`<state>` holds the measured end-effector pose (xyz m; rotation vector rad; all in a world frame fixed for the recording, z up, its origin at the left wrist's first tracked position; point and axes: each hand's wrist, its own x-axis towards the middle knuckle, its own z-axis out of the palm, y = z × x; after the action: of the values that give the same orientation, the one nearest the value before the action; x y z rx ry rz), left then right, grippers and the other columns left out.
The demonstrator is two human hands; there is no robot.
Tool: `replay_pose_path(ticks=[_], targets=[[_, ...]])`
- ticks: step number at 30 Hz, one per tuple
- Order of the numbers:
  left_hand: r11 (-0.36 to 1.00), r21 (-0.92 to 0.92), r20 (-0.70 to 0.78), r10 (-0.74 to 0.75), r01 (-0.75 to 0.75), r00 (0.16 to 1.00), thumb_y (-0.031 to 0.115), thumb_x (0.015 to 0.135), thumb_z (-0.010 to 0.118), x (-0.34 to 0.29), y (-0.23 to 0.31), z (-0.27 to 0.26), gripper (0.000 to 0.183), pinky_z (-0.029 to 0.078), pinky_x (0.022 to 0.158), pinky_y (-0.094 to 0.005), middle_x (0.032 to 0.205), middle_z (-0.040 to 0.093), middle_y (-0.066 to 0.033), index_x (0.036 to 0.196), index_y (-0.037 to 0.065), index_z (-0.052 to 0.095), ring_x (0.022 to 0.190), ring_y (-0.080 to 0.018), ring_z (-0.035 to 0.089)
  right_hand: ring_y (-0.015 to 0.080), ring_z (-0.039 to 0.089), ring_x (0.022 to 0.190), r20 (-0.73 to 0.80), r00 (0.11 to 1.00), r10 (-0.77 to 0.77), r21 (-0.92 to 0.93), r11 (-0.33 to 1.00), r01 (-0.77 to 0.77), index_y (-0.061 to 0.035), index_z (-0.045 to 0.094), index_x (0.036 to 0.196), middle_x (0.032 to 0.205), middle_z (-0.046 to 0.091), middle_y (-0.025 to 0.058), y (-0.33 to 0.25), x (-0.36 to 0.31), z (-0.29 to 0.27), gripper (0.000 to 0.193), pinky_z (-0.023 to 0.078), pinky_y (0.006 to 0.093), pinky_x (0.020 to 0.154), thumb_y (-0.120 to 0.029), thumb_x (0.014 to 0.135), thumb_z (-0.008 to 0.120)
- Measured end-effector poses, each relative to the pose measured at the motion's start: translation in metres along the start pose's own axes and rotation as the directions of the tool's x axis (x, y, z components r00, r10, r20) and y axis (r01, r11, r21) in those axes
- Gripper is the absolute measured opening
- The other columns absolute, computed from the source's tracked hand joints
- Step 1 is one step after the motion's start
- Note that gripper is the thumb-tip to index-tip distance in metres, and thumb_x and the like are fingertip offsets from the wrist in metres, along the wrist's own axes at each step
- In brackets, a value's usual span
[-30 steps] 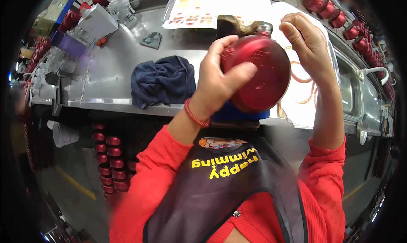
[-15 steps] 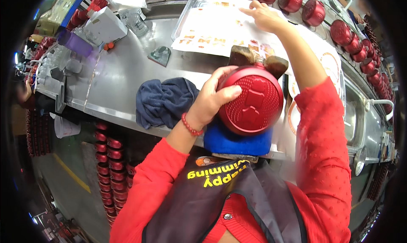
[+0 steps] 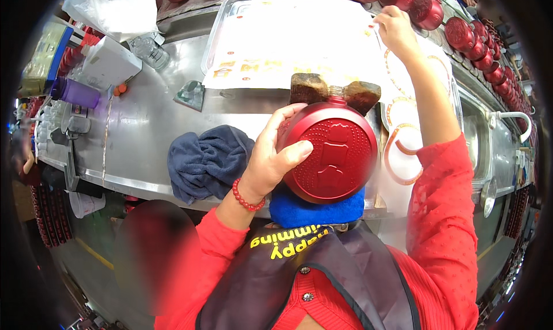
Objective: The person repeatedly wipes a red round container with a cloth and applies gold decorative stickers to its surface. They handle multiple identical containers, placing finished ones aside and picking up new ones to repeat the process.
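Observation:
My left hand [image 3: 268,163] grips a red metal pot [image 3: 331,160] by its left side, thumb across the edge of its embossed base. The pot is tilted with that base facing me, between two dark worn blocks [image 3: 363,96] and a blue cloth pad [image 3: 317,208]. My right hand [image 3: 399,35] reaches forward to the right edge of a white decal sheet [image 3: 276,33] printed with small orange-red marks. Its fingers are pinched together there; whatever is between them is too small to make out.
A dark blue towel [image 3: 210,163] lies left of the pot on the steel bench [image 3: 150,122]. Sheets with ring-shaped orange decals [image 3: 403,154] lie at the right, before a sink [image 3: 475,145]. Red pots [image 3: 426,12] line the far side. A person's dark-haired head [image 3: 155,243] shows at lower left.
My right hand has moved right across the sheet, its fingers drawing together. My left hand keeps its hold on the pot. The view has shifted, and a blurred head has appeared at lower left.

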<state>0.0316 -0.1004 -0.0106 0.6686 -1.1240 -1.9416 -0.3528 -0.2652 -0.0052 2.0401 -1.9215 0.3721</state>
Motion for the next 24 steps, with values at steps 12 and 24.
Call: replay_pose_path(ticks=[12, 24], targets=[[1.0, 0.001, -0.058, 0.023, -0.022, 0.998, 0.021, 0.095, 0.067, -0.007, 0.005, 0.01, 0.063, 0.044, 0.109, -0.0342, 0.138, 0.056, -0.0148, 0.147, -0.005, 0.041, 0.125, -0.0188, 0.056, 0.036, 0.068, 0.103, -0.259, 0.96, -0.102, 0.157, 0.977, 0.147, -0.0013, 0.072, 0.093, 0.118, 0.069, 0.0177, -0.016, -0.023, -0.044, 0.018, 0.054, 0.0414, 0.09, -0.019, 0.092, 0.074], [0.98, 0.108, -0.084, 0.174, -0.165, 0.981, 0.031, 0.103, 0.065, -0.012, -0.011, 0.012, 0.062, 0.044, 0.109, -0.0343, 0.136, 0.058, -0.0179, 0.145, -0.008, 0.041, 0.125, -0.021, 0.056, 0.0182, 0.061, 0.104, -0.032, 0.934, -0.355, 0.745, 0.615, 0.259, 0.0006, 0.065, 0.091, 0.125, 0.059, 0.0128, -0.156, -0.146, -0.217, 0.011, 0.049, 0.0317, 0.087, -0.005, 0.089, 0.074]])
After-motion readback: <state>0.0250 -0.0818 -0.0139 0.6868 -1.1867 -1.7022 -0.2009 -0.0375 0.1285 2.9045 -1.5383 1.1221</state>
